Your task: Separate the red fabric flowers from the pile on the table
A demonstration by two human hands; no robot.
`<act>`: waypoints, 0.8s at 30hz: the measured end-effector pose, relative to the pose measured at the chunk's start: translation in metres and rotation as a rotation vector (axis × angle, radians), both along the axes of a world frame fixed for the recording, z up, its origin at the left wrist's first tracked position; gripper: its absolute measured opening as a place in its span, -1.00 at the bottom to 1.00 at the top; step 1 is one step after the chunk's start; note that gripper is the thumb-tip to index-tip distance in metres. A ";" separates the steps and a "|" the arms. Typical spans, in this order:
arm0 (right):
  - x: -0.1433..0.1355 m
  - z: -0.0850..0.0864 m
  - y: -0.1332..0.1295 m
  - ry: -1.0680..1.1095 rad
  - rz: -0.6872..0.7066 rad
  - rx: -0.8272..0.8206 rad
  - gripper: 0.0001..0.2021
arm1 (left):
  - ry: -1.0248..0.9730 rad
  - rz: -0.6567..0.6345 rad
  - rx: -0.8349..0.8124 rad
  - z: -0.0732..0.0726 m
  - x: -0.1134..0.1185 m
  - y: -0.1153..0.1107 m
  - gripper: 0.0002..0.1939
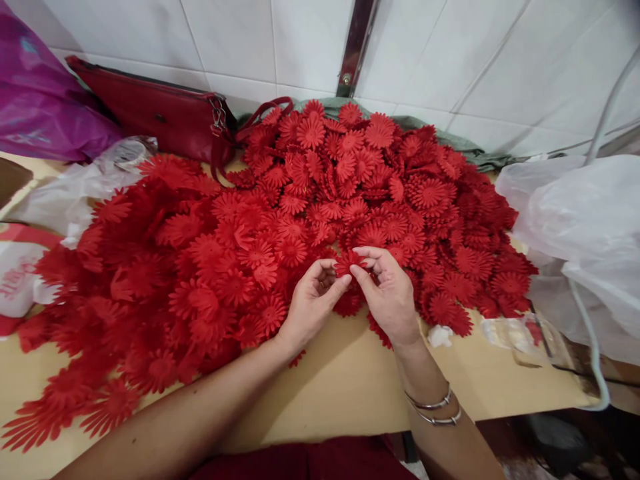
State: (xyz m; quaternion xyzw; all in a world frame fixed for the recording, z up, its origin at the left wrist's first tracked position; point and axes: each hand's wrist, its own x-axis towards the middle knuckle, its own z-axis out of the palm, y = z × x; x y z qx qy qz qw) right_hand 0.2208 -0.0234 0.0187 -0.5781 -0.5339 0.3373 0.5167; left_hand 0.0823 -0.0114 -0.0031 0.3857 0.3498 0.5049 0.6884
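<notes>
Between my two hands is a red artificial flower piece (344, 264), held up just above the front of the heap. My left hand (315, 293) pinches its left side between thumb and fingers. On the other side, my right hand (387, 287) grips it with the thumb in front and the fingers curled behind. Whether it is one layer or several stacked ones, I cannot tell. Around both hands spreads a large heap of similar red flower pieces (300, 180), looser and larger-petalled on the left, denser on the right.
The heap lies on a pale yellow table (340, 380) against a white tiled wall (240, 40). Behind it at left are a dark red handbag (150, 100) and a purple plastic bag (45, 87). At right stand white plastic bags (590, 227) beside a pale cable (590, 333).
</notes>
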 end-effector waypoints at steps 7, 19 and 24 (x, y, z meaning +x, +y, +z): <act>0.000 0.003 0.001 0.124 0.082 -0.036 -0.75 | 0.033 0.010 0.011 0.007 -0.003 0.001 -0.64; 0.006 0.000 0.001 0.333 0.204 -0.181 -0.80 | 0.043 -0.010 0.039 0.007 -0.006 0.001 -0.64; 0.003 0.000 0.003 0.210 0.191 -0.072 -0.90 | 0.022 0.013 0.019 0.006 -0.005 0.001 -0.62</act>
